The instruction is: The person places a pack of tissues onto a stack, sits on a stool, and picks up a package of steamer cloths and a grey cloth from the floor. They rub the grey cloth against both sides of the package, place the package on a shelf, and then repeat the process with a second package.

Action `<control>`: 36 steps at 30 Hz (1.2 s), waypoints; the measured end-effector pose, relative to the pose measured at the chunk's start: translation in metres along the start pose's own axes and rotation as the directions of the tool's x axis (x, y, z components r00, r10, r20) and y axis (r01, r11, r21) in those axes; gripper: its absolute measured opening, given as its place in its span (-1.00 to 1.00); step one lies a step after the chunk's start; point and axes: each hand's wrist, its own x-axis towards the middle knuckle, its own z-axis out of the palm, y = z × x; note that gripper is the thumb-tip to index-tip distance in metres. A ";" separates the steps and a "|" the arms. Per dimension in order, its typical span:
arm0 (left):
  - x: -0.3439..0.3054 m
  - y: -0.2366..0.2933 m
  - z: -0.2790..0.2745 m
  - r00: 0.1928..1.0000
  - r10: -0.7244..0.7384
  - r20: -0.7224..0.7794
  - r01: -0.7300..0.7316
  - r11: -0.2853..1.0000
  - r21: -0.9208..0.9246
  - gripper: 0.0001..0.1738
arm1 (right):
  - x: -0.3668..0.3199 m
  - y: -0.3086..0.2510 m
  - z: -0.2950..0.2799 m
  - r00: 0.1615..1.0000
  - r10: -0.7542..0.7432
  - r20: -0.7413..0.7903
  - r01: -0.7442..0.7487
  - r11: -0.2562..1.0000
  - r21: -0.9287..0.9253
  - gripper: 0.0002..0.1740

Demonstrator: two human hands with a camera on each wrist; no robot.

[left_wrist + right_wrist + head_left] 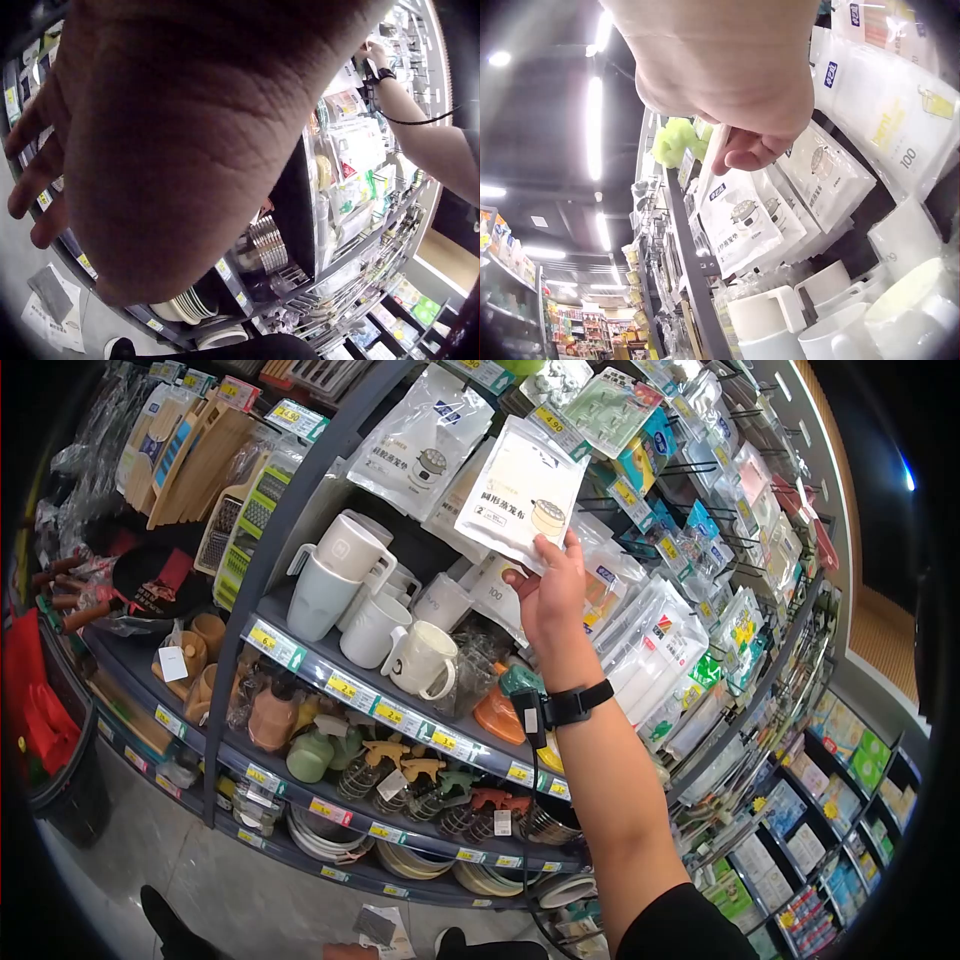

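Note:
My right hand [556, 590] is raised at the upper shelf, pinching a flat white packet [520, 490] by its lower right corner. The packet carries printed lettering and a drawing of a round steamer. Similar silver-white packets [420, 445] hang just left of it. In the right wrist view the fingers [750, 154] are curled, and the wrist hides much of the held packet. My left hand [172, 157] fills much of the left wrist view, palm side near the camera. Its fingers [41, 176] stretch out loosely to the left, with nothing held in them.
White mugs [370, 630] stand on the shelf below the packets. Lower tiers hold spray bottles [312, 755] and stacked plates [410, 860]. Hanging goods on metal hooks [700, 470] line the right. A black bin [80, 780] stands at the left; papers [56, 307] lie on the floor.

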 end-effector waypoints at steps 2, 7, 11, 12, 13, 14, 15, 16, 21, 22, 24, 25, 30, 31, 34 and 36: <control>-0.001 0.001 -0.003 1.000 0.002 0.007 -0.002 1.000 0.006 -0.61 | 0.001 0.003 0.000 1.000 0.004 0.008 -0.004 1.000 0.008 -0.43; -0.003 0.001 -0.001 1.000 0.000 0.011 0.000 1.000 -0.015 -0.60 | 0.002 0.006 -0.005 1.000 0.000 0.030 -0.002 0.999 0.048 -0.47; -0.006 0.004 -0.004 1.000 0.008 0.010 -0.008 1.000 -0.009 -0.60 | -0.004 0.002 -0.001 1.000 0.002 0.030 -0.003 0.999 0.042 -0.48; -0.006 0.004 -0.004 1.000 0.014 0.015 -0.014 1.000 -0.004 -0.59 | -0.003 0.001 0.000 0.999 0.000 0.034 -0.002 0.999 0.043 -0.49; -0.006 0.004 -0.005 1.000 0.020 0.020 -0.020 1.000 0.000 -0.59 | -0.001 -0.001 0.001 0.999 -0.001 0.038 -0.001 0.999 0.043 -0.49; -0.006 0.004 -0.006 0.999 0.019 0.028 -0.019 1.000 -0.003 -0.58 | -0.001 -0.003 0.001 0.999 0.006 0.036 -0.007 0.999 0.038 -0.49; -0.007 0.005 -0.007 0.999 0.019 0.035 -0.019 1.000 -0.007 -0.58 | 0.000 -0.007 0.002 0.999 0.012 0.035 -0.013 0.999 0.032 -0.49; -0.007 0.006 -0.008 0.999 0.019 0.043 -0.018 1.000 -0.010 -0.57 | 0.000 -0.010 0.003 0.999 0.019 0.033 -0.019 0.999 0.026 -0.49; -0.003 0.004 -0.004 0.999 0.021 0.037 -0.020 1.000 -0.005 -0.57 | 0.001 -0.019 0.000 0.998 0.047 0.029 -0.048 0.998 0.050 -0.54; -0.003 0.004 -0.003 0.999 0.026 0.039 -0.026 1.000 -0.007 -0.57 | 0.000 -0.021 -0.001 0.998 0.055 0.032 -0.057 0.997 0.059 -0.55; -0.004 0.004 -0.004 0.999 0.026 0.047 -0.026 1.000 0.001 -0.57 | -0.002 -0.026 0.000 0.997 0.065 0.029 -0.066 0.996 0.053 -0.57; -0.004 0.004 -0.005 0.998 0.025 0.050 -0.025 1.000 0.004 -0.57 | -0.003 -0.028 0.000 0.997 0.070 0.028 -0.071 0.996 0.050 -0.58; -0.003 0.005 -0.005 0.998 0.025 0.054 -0.025 1.000 0.014 -0.58 | 0.001 -0.036 -0.001 0.991 0.122 0.062 -0.125 0.991 0.055 -0.61; -0.004 0.005 -0.005 0.998 0.023 0.053 -0.023 1.000 0.012 -0.58 | 0.002 -0.036 -0.001 0.991 0.128 0.049 -0.130 0.990 0.051 -0.61; -0.006 0.007 -0.005 0.999 0.014 0.047 -0.014 1.000 0.016 -0.58 | 0.010 -0.033 -0.003 0.984 0.169 0.047 -0.171 0.984 0.043 -0.61; -0.001 0.004 0.001 0.999 0.024 0.047 -0.024 1.000 0.016 -0.58 | 0.019 -0.023 -0.003 0.981 0.189 0.036 -0.190 0.981 0.035 -0.60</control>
